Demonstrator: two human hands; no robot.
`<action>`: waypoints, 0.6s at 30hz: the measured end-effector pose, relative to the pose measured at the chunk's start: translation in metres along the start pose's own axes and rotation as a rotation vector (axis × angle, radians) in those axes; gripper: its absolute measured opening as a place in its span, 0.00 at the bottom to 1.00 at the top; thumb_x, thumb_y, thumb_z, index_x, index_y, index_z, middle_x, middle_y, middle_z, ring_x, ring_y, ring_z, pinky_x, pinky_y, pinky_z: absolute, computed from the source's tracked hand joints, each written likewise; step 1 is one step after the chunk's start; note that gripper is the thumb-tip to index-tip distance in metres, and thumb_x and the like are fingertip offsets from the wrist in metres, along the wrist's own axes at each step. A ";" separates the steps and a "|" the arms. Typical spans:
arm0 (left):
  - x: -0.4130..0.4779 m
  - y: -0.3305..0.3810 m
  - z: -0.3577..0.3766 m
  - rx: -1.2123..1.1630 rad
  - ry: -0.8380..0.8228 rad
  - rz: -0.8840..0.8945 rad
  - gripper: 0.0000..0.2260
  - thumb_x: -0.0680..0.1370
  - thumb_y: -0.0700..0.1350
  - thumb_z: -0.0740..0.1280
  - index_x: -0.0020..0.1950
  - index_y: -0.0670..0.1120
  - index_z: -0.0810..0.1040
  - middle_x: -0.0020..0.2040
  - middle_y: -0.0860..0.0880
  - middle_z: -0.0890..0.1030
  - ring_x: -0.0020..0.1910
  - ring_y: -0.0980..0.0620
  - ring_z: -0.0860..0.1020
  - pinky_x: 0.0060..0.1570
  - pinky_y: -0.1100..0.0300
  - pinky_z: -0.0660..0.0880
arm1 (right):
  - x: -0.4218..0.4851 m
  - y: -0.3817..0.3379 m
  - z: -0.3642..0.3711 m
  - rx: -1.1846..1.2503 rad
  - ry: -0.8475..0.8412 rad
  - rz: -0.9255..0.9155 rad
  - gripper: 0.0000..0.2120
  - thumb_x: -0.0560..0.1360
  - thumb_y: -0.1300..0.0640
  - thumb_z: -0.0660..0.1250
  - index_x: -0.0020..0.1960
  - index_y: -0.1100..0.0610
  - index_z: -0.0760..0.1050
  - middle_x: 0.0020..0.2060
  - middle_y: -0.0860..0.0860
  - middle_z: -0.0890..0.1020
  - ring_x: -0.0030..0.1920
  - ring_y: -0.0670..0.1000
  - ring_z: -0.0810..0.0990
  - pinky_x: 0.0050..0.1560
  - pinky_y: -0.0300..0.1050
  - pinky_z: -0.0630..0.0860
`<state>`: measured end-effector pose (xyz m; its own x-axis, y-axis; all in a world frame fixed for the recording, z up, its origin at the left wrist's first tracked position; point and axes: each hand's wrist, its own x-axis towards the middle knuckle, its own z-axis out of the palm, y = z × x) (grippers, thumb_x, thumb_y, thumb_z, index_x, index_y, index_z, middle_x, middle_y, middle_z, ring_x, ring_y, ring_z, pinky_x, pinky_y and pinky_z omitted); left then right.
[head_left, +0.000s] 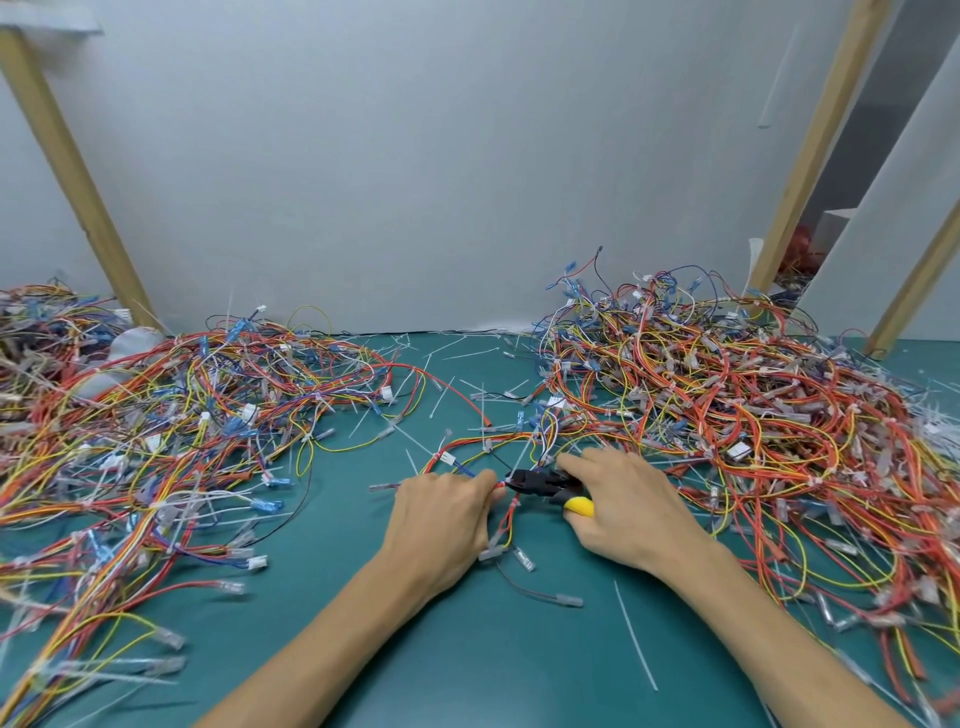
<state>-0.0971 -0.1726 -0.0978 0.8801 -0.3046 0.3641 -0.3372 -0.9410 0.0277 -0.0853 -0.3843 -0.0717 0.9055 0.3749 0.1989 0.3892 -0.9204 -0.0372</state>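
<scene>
My left hand pinches a small wire harness of red, orange and yellow wires, low on the green table near its middle. My right hand grips a pair of cutters with a black head and yellow handles. The cutter's jaws point left and touch the harness right beside my left fingertips. Loose ends of the harness with clear terminals trail toward me below my hands. My right palm hides most of the cutter handles.
A large heap of wire harnesses fills the right of the table. Another heap spreads over the left. Cut white cable ties lie scattered between them. A grey wall and wooden posts stand behind.
</scene>
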 end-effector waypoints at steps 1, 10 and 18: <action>0.000 0.000 0.000 0.007 -0.005 -0.001 0.15 0.83 0.56 0.47 0.43 0.49 0.63 0.39 0.47 0.80 0.41 0.40 0.76 0.33 0.56 0.59 | 0.000 0.000 0.001 0.001 0.006 0.001 0.15 0.73 0.46 0.63 0.58 0.47 0.70 0.41 0.45 0.69 0.45 0.51 0.67 0.48 0.45 0.63; 0.002 0.001 -0.002 -0.009 -0.038 -0.029 0.13 0.83 0.55 0.48 0.43 0.51 0.63 0.42 0.47 0.81 0.44 0.39 0.77 0.34 0.55 0.61 | 0.000 -0.003 0.003 -0.020 0.023 0.009 0.19 0.72 0.46 0.63 0.62 0.48 0.70 0.42 0.45 0.65 0.51 0.52 0.69 0.51 0.46 0.63; 0.002 0.001 0.000 -0.016 -0.035 -0.029 0.14 0.83 0.55 0.48 0.43 0.50 0.63 0.41 0.46 0.81 0.43 0.38 0.77 0.34 0.56 0.61 | -0.001 -0.004 0.000 -0.070 0.065 0.023 0.21 0.72 0.47 0.65 0.64 0.50 0.70 0.46 0.48 0.71 0.51 0.52 0.67 0.51 0.46 0.62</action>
<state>-0.0956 -0.1742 -0.0967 0.9006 -0.2829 0.3300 -0.3168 -0.9470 0.0526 -0.0873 -0.3810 -0.0717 0.9003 0.3477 0.2619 0.3538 -0.9350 0.0252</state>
